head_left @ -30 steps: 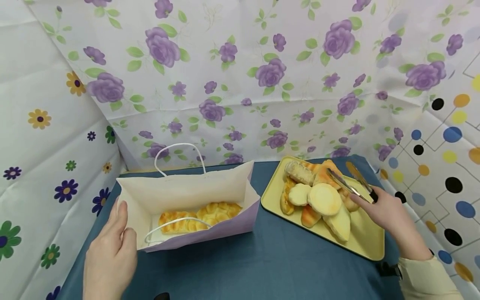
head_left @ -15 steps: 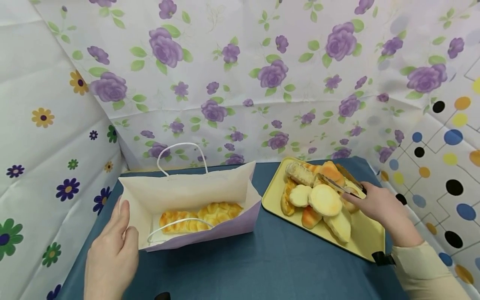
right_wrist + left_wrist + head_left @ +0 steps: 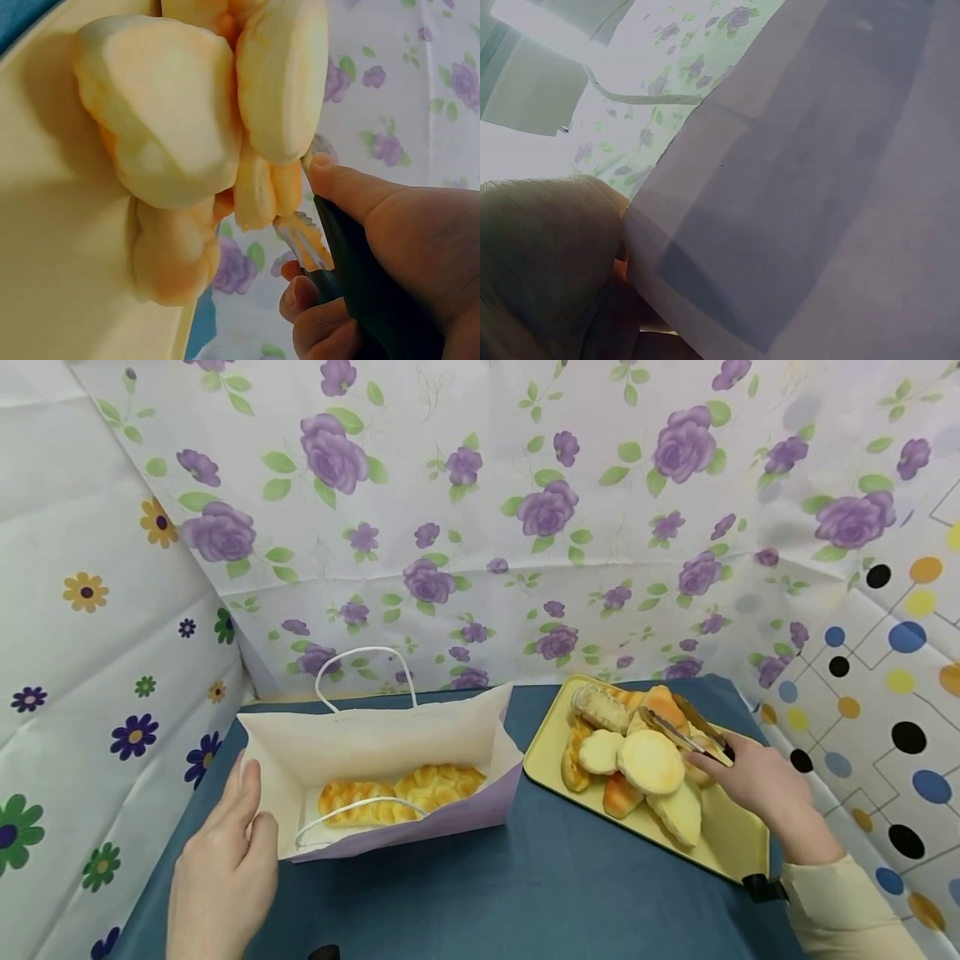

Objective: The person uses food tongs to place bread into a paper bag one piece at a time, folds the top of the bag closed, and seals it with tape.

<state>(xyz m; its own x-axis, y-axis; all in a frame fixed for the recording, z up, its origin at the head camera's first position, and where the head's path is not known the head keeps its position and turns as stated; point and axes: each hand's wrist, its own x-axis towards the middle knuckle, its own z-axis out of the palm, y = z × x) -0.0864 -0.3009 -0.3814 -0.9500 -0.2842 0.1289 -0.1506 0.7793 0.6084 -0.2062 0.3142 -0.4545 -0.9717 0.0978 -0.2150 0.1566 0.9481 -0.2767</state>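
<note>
Below both grips, we saw the blue tablecloth. The paper bag gaped just right of the left-hand grip, and the yellow tray lay under and left of the right-hand one. The left hand pinched the bag's side edge; the right hand was wrapped round the tongs, their arms apart. Ahead of that grip, we found heaped breads on the tray, though we couldn't tell whether the tongs touched any. Two golden loaves lay inside the bag, right of the left-hand grip.
</note>
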